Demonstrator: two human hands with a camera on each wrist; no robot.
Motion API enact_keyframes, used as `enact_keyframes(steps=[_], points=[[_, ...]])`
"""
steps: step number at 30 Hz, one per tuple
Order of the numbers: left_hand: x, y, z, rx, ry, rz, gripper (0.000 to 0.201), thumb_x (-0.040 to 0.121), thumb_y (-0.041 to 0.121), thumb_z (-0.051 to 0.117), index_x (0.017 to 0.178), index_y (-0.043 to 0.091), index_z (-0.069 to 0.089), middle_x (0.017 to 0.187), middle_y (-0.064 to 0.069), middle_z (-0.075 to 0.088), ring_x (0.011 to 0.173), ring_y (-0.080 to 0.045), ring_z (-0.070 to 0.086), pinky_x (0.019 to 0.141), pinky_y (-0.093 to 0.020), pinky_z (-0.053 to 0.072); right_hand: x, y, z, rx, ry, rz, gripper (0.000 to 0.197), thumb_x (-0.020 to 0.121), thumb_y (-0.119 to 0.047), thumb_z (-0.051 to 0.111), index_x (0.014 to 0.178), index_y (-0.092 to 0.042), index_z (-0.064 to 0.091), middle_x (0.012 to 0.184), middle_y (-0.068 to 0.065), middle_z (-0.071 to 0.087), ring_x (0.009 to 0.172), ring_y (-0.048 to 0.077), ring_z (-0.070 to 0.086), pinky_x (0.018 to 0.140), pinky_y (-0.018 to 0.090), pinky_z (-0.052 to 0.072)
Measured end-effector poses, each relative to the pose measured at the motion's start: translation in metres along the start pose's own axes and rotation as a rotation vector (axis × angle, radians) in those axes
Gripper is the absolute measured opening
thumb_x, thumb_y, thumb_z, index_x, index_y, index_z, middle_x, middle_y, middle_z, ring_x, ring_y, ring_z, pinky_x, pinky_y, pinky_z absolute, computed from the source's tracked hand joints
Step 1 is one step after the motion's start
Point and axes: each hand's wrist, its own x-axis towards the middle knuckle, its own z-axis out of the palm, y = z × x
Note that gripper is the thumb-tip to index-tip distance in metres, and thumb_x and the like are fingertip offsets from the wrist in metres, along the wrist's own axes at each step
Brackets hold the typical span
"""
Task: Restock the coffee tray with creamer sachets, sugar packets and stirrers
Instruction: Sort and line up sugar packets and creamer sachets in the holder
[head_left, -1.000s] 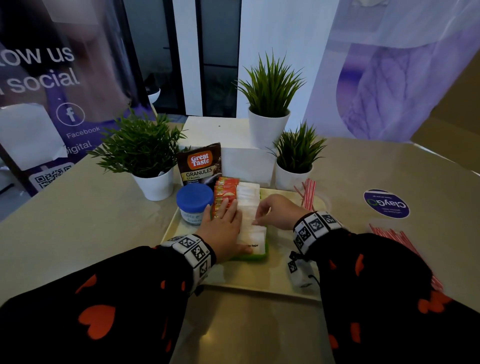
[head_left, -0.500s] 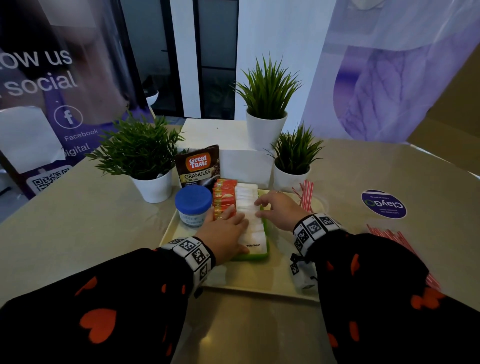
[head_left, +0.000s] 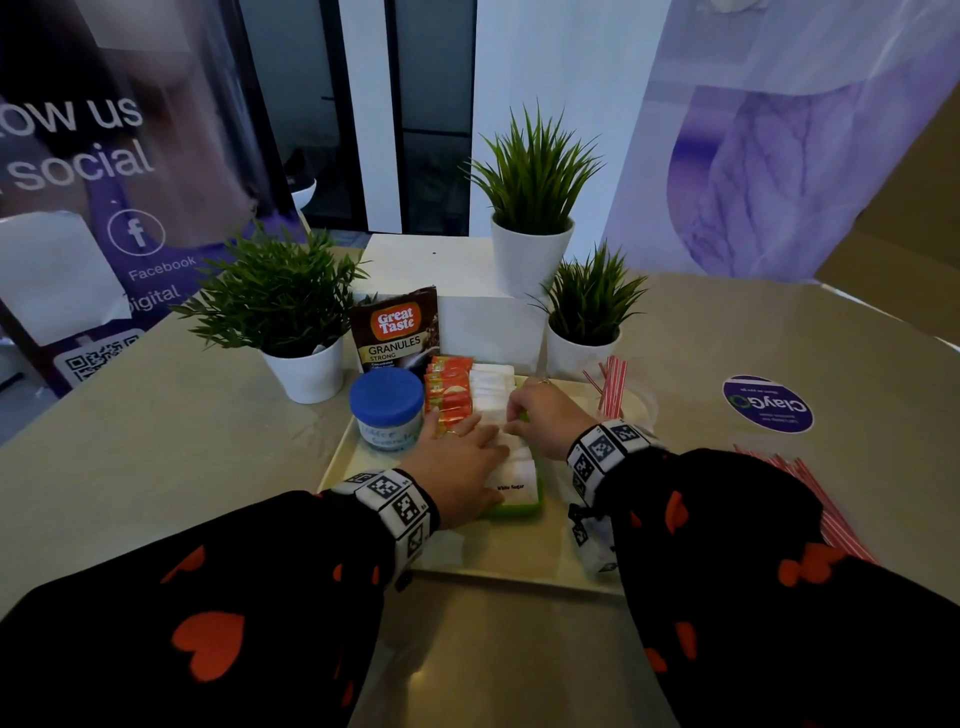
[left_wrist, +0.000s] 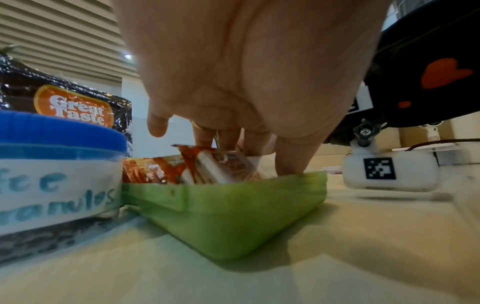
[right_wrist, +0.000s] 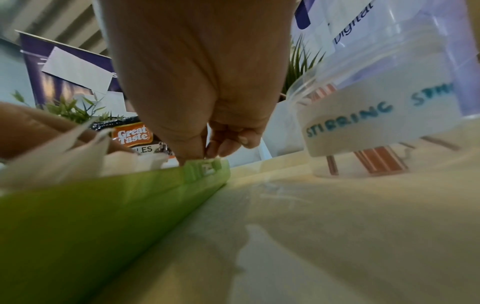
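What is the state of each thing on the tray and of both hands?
Green box: open, full of packets.
White sugar packets: in a row.
Orange sachets: in a row.
Blue-lidded jar: closed.
Stirrer cup: upright, few stirrers.
Left hand: resting on packets.
Right hand: fingertips at box rim.

Tray (head_left: 483, 564) sits dead center on the table (head_left: 156, 467). In it, a bin (left_wrist: 233, 209) holds sachets (head_left: 447, 392) and sugar packets (head_left: 491, 384); jar (head_left: 387, 410) at 9 o'clock, stirrer cup (right_wrist: 376, 123) at 3, coffee pouch (head_left: 396, 330) around 11.
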Motion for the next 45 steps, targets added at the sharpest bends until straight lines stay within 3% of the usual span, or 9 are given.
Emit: enact_keyframes(steps=[3, 6, 11, 17, 23, 28, 36, 41, 45], points=[[-0.003, 0.001, 0.004, -0.006, 0.048, 0.005, 0.065, 0.098, 0.051, 0.048, 0.155, 0.027, 0.027, 0.167, 0.001, 0.007, 0.154, -0.023, 0.003, 0.119, -0.065, 0.002, -0.015, -0.002, -0.004, 0.093, 0.1, 0.004, 0.008, 0.092, -0.023, 0.07, 0.098, -0.019, 0.067, 0.108, 0.0, 0.055, 0.104, 0.018, 0.053, 0.089, 0.032, 0.043], [-0.008, -0.001, 0.005, -0.047, 0.192, 0.047, 0.049, 0.097, 0.049, 0.051, 0.143, 0.032, 0.048, 0.153, 0.005, 0.038, 0.142, -0.019, 0.034, 0.119, -0.056, 0.014, -0.038, -0.004, -0.017, 0.208, 0.181, 0.02, 0.009, 0.091, -0.024, 0.073, 0.096, -0.023, 0.067, 0.102, -0.005, 0.059, 0.091, 0.011, 0.052, 0.079, 0.027, 0.041], [-0.009, -0.001, -0.001, -0.112, 0.249, 0.057, 0.032, 0.099, 0.046, 0.049, 0.126, 0.038, 0.064, 0.122, 0.013, 0.062, 0.116, -0.014, 0.053, 0.103, -0.045, 0.029, -0.065, -0.004, -0.039, 0.155, -0.145, 0.033, 0.003, 0.089, -0.02, 0.075, 0.089, -0.023, 0.075, 0.084, -0.012, 0.064, 0.078, 0.003, 0.057, 0.065, 0.02, 0.041], [-0.012, 0.001, 0.0, -0.044, 0.271, 0.096, 0.026, 0.099, 0.04, 0.054, 0.121, 0.04, 0.067, 0.114, 0.016, 0.068, 0.11, -0.01, 0.057, 0.1, -0.039, 0.031, -0.07, -0.005, -0.02, 0.092, -0.143, 0.027, 0.013, 0.093, -0.019, 0.068, 0.104, -0.02, 0.074, 0.096, -0.008, 0.064, 0.089, 0.01, 0.059, 0.08, 0.023, 0.049], [-0.012, 0.003, 0.003, -0.121, 0.295, 0.066, 0.024, 0.099, 0.037, 0.053, 0.118, 0.036, 0.069, 0.113, 0.013, 0.068, 0.107, -0.011, 0.058, 0.101, -0.039, 0.038, -0.067, -0.001, -0.012, 0.074, -0.202, 0.049, 0.006, 0.093, -0.021, 0.069, 0.093, -0.026, 0.064, 0.09, -0.011, 0.058, 0.082, 0.009, 0.054, 0.064, 0.019, 0.038], [-0.01, 0.002, 0.005, -0.204, 0.353, 0.03, 0.028, 0.099, 0.03, 0.056, 0.124, 0.031, 0.068, 0.122, 0.007, 0.064, 0.11, -0.014, 0.059, 0.098, -0.038, 0.048, -0.066, -0.001, -0.009, 0.185, -0.076, 0.069, 0.009, 0.091, -0.015, 0.071, 0.085, -0.021, 0.068, 0.079, -0.007, 0.06, 0.072, 0.007, 0.053, 0.061, 0.019, 0.038], [-0.005, 0.014, 0.011, -0.036, 0.25, -0.06, 0.06, 0.099, 0.041, 0.053, 0.153, 0.027, 0.032, 0.156, 0.007, 0.038, 0.14, -0.021, 0.033, 0.113, -0.046, 0.027, -0.065, -0.002, -0.012, 0.376, -0.023, 0.143, 0.024, 0.091, -0.02, 0.073, 0.113, -0.02, 0.065, 0.098, 0.004, 0.064, 0.084, 0.017, 0.058, 0.07, 0.026, 0.046], [-0.006, 0.014, 0.01, -0.07, 0.276, -0.068, 0.056, 0.097, 0.042, 0.054, 0.15, 0.03, 0.038, 0.15, 0.009, 0.045, 0.139, -0.017, 0.037, 0.113, -0.046, 0.025, -0.06, 0.002, -0.011, 0.356, -0.024, 0.099, 0.01, 0.089, -0.02, 0.076, 0.084, -0.024, 0.068, 0.089, -0.001, 0.068, 0.085, 0.015, 0.061, 0.076, 0.029, 0.047], [-0.007, 0.014, 0.007, -0.082, 0.259, -0.085, 0.052, 0.096, 0.043, 0.057, 0.145, 0.032, 0.044, 0.145, 0.009, 0.051, 0.134, -0.016, 0.044, 0.113, -0.046, 0.026, -0.057, 0.002, -0.016, 0.339, -0.097, 0.115, 0.015, 0.093, -0.029, 0.072, 0.089, -0.017, 0.078, 0.088, -0.002, 0.071, 0.081, 0.008, 0.061, 0.077, 0.029, 0.045]])
